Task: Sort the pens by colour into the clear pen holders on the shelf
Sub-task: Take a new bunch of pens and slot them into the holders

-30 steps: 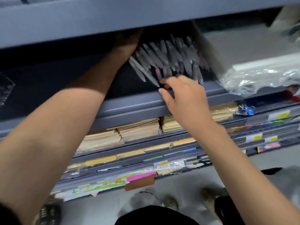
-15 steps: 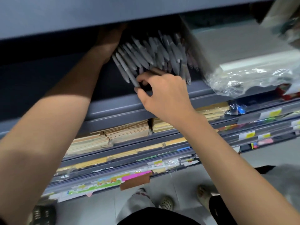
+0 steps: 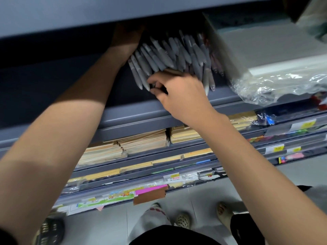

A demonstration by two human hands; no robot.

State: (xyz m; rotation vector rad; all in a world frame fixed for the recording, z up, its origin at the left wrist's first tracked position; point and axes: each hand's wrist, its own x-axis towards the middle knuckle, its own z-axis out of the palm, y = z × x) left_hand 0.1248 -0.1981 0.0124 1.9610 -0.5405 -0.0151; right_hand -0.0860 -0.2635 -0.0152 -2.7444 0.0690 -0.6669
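On the upper shelf (image 3: 123, 114): grey pens (image 3: 169, 55), one fanned bunch of some two dozen, too crowded for an exact count, are lying with tips pointing toward the front edge. One right hand (image 3: 178, 91) is curling fingers and thumb round the bunch's lower tips. One left hand (image 3: 125, 38) is reaching into shadow at the bunch's left side; its grip cannot be told. Below, two brown envelope stacks (image 3: 141, 140) are sitting side by side.
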